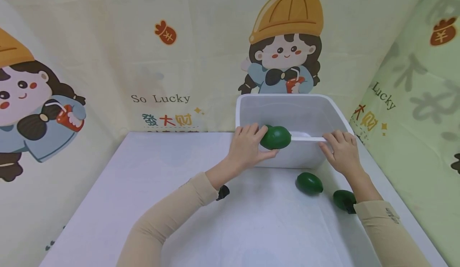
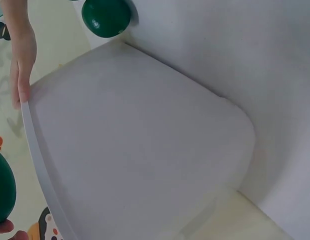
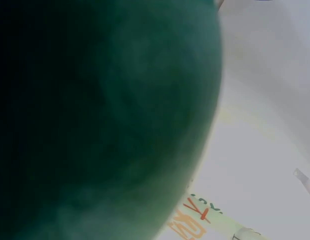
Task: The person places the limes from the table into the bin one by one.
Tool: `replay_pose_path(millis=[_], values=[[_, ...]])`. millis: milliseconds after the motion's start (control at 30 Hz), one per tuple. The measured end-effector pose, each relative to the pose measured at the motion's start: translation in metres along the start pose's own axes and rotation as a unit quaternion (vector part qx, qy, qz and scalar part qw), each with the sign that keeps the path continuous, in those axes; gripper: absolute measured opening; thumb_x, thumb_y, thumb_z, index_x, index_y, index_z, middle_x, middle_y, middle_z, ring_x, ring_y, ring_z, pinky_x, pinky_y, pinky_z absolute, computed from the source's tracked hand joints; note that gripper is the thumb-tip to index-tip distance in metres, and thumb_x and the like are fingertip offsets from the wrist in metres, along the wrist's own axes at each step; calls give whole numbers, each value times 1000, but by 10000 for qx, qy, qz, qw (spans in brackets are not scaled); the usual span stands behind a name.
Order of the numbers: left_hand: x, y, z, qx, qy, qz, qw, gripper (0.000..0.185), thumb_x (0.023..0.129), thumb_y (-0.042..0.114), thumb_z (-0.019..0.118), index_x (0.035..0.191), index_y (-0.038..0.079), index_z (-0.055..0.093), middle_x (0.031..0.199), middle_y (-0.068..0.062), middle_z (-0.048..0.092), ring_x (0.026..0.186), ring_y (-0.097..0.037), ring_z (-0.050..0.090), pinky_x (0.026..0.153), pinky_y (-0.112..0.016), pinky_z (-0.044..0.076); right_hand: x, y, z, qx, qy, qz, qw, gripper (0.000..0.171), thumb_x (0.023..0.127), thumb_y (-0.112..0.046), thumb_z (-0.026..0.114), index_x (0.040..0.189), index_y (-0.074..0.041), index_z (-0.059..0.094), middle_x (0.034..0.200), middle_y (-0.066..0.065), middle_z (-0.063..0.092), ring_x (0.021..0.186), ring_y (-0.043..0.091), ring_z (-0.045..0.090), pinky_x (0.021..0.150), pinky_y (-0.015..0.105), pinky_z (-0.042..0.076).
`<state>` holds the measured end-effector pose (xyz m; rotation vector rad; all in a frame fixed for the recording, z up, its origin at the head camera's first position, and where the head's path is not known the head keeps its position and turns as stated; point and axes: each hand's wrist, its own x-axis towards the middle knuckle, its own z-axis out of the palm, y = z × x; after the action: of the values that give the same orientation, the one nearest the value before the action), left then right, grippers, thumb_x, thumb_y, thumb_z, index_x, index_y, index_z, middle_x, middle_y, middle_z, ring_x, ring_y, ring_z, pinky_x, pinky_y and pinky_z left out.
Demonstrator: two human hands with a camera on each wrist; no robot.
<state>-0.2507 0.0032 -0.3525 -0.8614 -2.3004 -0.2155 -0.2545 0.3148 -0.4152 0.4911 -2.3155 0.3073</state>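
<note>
My left hand [image 1: 248, 149] grips a green oval fruit [image 1: 277, 138] between thumb and fingers, at the front rim of a white plastic bin [image 1: 287, 155]. The same fruit [image 2: 2, 187] is cut off at the left edge of the left wrist view. A sliver of more green shows behind it; whether that is a second fruit I cannot tell. My right hand [image 1: 343, 149] holds the bin's front rim near its right corner, fingers over the edge and thumb outside. A blurred green surface [image 3: 105, 120] fills most of the right wrist view.
Two more green fruits lie on the white table before the bin: one green fruit [image 1: 309, 183] near its front wall, another green fruit [image 1: 344, 199] beside the right wrist. A small black thing [image 1: 223, 192] shows past the left sleeve. Printed cloth walls [image 1: 201, 67] stand around the table.
</note>
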Motion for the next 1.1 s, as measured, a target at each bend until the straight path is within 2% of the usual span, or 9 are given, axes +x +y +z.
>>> replay_pose_path(millis=[200, 533, 933, 1100], values=[[4, -2, -1, 4, -69, -58, 10000, 58, 74, 63, 57, 109, 17, 56, 90, 1, 49, 83, -14, 46, 71, -28, 36, 1, -1, -1, 2, -89, 53, 9999, 62, 94, -57, 21, 104, -3, 52, 96, 18, 45, 96, 38, 37, 83, 52, 22], [10, -7, -1, 97, 27, -119, 9999, 58, 74, 62, 58, 108, 16, 56, 91, 0, 51, 85, -15, 48, 70, -27, 36, 1, -1, -1, -35, -97, 64, 9999, 64, 94, -57, 20, 105, -3, 51, 97, 19, 45, 96, 38, 37, 82, 52, 22], [18, -14, 3, -15, -286, -429, 9987, 59, 75, 62, 57, 112, 16, 55, 93, 0, 51, 87, -14, 46, 72, -29, 36, 0, -2, -1, -30, -114, 96, 9999, 63, 94, -57, 21, 105, -3, 52, 97, 19, 45, 96, 38, 37, 83, 52, 22], [20, -19, 7, -155, -317, -563, 9978, 59, 74, 61, 59, 112, 15, 54, 91, -1, 51, 85, -15, 46, 70, -29, 35, 1, -3, -2, -22, -99, 111, 9999, 62, 94, -56, 22, 105, -3, 52, 97, 19, 45, 96, 38, 36, 82, 53, 22]])
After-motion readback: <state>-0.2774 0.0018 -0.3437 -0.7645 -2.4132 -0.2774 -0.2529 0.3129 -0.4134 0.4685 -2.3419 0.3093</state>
